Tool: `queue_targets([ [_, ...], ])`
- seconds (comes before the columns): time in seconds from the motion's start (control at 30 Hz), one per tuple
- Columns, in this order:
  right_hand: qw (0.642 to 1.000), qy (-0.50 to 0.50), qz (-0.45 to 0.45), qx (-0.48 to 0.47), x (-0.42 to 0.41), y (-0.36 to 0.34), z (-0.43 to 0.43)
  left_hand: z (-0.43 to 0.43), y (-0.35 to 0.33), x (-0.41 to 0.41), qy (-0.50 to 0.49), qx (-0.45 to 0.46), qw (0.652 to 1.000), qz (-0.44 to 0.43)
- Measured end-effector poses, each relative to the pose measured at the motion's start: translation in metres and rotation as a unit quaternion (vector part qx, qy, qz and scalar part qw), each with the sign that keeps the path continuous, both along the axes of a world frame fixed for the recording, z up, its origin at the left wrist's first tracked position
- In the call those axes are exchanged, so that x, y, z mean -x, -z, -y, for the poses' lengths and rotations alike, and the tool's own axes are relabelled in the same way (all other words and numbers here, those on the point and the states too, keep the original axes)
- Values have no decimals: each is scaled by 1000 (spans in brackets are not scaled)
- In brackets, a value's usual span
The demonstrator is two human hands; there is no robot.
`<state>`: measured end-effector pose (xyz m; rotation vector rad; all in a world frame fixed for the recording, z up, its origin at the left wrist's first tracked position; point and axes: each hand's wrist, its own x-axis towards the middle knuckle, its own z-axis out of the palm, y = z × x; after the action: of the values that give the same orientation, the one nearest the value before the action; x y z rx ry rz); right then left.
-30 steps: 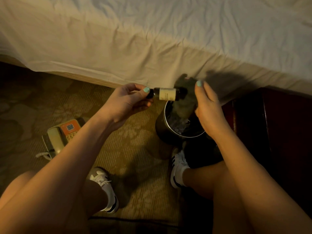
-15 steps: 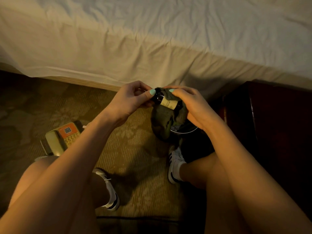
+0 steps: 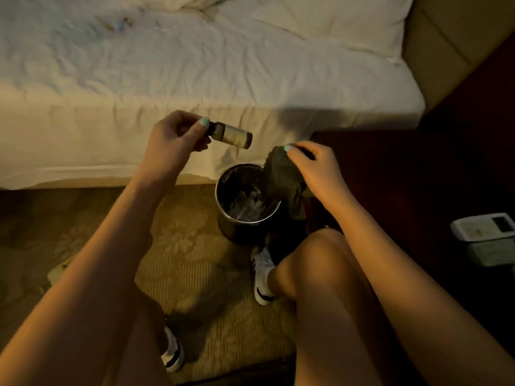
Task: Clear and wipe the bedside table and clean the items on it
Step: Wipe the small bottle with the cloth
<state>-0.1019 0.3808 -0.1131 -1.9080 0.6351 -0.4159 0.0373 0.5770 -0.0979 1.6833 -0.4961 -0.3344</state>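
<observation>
While you sat low beside the bed (image 3: 195,65), your left hand (image 3: 172,140) pinched a small brown bottle (image 3: 231,135) by its cap end, with the thumb pressed on the neck and the other fingers curled in behind it. All of the bottle's body stuck out to the right of that grip. It lay almost level, its far end dipping a little, and its pale label faced up. It hung in the air in front of the sheet, above and a little left of the metal bin (image 3: 237,232), and touched nothing but your fingers.

Your right hand (image 3: 315,168) was closed round a dark green cloth (image 3: 281,176), thumb on top of the bunch. Most of the cloth drooped below your palm over the right side of the bin's rim. Cloth and bottle were apart, with a clear gap between them.

The bin stood on the patterned carpet (image 3: 195,246) close to the bed, with crumpled clear plastic inside it. Your right shoe (image 3: 262,271) was just in front of it. To your right was the dark bedside table (image 3: 390,176), and a white remote (image 3: 482,227) lay near the picture's right edge. I could not tell whether the remote rested on the table top.
</observation>
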Motion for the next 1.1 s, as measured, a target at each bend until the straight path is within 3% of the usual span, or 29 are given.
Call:
queue_targets([
  [0.23,997,64,35,18,96,-46,30,74,-75,50,96,-21,989,114],
  [0.43,990,129,17,60,186,-73,61,137,-100,127,190,-46,967,165],
  [0.8,972,220,-70,44,326,-50,110,265,-73,227,323,-124,906,244],
  [1.1,958,279,-45,-40,367,-13,143,380,-12,263,373,-159,871,276],
])
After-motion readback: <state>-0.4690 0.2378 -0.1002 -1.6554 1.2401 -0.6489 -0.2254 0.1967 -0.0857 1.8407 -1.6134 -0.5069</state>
